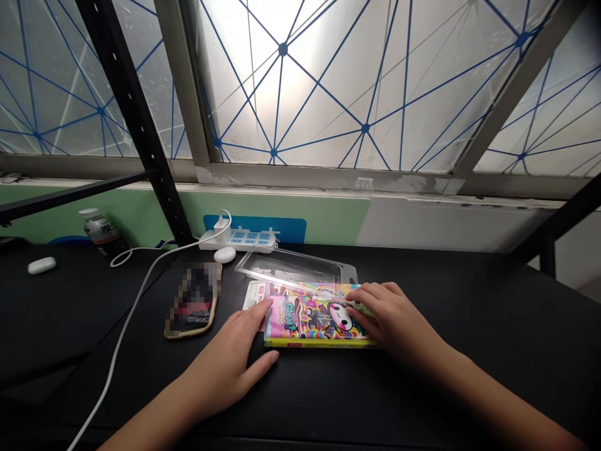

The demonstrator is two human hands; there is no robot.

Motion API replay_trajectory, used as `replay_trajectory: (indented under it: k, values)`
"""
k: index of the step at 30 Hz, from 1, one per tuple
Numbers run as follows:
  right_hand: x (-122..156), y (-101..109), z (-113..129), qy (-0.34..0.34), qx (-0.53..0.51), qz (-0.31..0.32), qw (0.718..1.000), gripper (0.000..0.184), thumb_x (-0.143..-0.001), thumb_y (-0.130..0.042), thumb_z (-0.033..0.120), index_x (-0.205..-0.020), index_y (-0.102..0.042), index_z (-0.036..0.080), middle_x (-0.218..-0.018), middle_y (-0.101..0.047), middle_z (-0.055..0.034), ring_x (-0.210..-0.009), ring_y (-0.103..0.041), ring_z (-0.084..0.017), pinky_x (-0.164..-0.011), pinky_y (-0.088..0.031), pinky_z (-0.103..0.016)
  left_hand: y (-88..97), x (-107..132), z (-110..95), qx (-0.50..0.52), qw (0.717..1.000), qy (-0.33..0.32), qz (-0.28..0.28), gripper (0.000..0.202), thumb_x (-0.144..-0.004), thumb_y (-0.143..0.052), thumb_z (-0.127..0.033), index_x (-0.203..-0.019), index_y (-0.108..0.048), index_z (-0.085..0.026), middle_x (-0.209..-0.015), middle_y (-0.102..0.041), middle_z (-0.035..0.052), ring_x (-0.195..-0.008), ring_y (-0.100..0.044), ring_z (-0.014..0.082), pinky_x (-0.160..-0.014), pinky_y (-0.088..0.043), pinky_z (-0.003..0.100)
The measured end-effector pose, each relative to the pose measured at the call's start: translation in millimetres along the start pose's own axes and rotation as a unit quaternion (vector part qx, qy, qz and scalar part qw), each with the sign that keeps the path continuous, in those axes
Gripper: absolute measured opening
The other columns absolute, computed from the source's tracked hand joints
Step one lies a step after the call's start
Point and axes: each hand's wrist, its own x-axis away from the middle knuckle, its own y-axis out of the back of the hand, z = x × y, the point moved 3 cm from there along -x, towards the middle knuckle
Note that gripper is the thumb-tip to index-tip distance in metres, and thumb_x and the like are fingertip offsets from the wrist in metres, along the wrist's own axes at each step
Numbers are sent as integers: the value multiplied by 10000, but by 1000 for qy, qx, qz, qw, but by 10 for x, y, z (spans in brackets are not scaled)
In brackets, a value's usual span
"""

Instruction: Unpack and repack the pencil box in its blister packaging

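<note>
A flat, colourful cartoon-printed box (pixel 310 319) with a white character face and a yellow-green front edge lies on the black desk. At its left end is my left hand (pixel 239 351), fingers stretched along the edge and thumb spread apart. My right hand (pixel 389 313) rests over the box's right end, fingers laid loosely on the printed top; its thumb is partly hidden. Just behind the box, a clear plastic case (pixel 300 266) lies tilted, overlapping the printed material. A white printed card (pixel 254 293) sticks out at the back left.
A phone (pixel 195 300) in a tan-edged case lies left of my left hand. A white power strip (pixel 244 238) with a plugged-in charger stands against the wall. Its white cable (pixel 126 332) runs forward across the desk. A bottle (pixel 101 232) and black shelf posts (pixel 141 125) stand at the left.
</note>
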Motion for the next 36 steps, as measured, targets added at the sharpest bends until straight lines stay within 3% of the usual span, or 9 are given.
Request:
replay_trajectory:
  k: [6,12,17,22,30,36]
  values:
    - [-163,-56,391,32,2,40,999,234,-984,-534,373,-1075,-652,192,-1143,-690,-126,-1030,-642,-292,-884,-433,-439,-2,22,-11,20,1000,-5,-14,831,-914,-631,-328,-1572,-126,-288,-1512,-469,134,-1322,-521,319,-1056,-479,497]
    - [-124,-113,307,-3,6,40,999,398,-973,-523,484,-1270,-592,229,-1377,-566,-165,-1212,-530,-352,-962,-401,-525,-5,-7,-20,44,999,9,1,871,-916,-643,-343,-1581,-82,-305,-1542,-429,127,-1361,-480,316,-1075,-457,508]
    - [-159,-112,270,-18,-43,76,996,452,-953,-533,525,-1289,-582,228,-1206,-600,-143,-1048,-538,-311,-881,-442,-491,-6,-124,2,100,994,46,16,982,-833,-749,-348,-1580,-112,-297,-1499,-475,152,-1348,-496,329,-1079,-448,514]
    - [-269,-148,315,-39,-42,63,996,334,-982,-475,476,-1038,-639,191,-1025,-590,-117,-923,-515,-283,-805,-443,-457,-23,-181,44,144,988,58,7,1077,-751,-826,-320,-1578,-135,-297,-1455,-526,127,-1330,-521,307,-1098,-433,483]
    - [-270,-218,326,-43,-17,35,998,279,-1021,-415,366,-1060,-609,171,-1038,-555,-118,-966,-492,-282,-856,-417,-446,-75,-165,101,156,985,71,7,1063,-774,-805,-382,-1589,-127,-307,-1572,-392,105,-1401,-439,298,-1167,-347,473]
    - [-266,-230,357,-44,-15,21,999,248,-1020,-419,329,-1052,-590,152,-1024,-535,-120,-985,-484,-285,-891,-401,-451,-57,-152,83,146,987,61,0,1008,-801,-772,-383,-1585,-141,-326,-1565,-407,71,-1381,-463,285,-1164,-358,446]
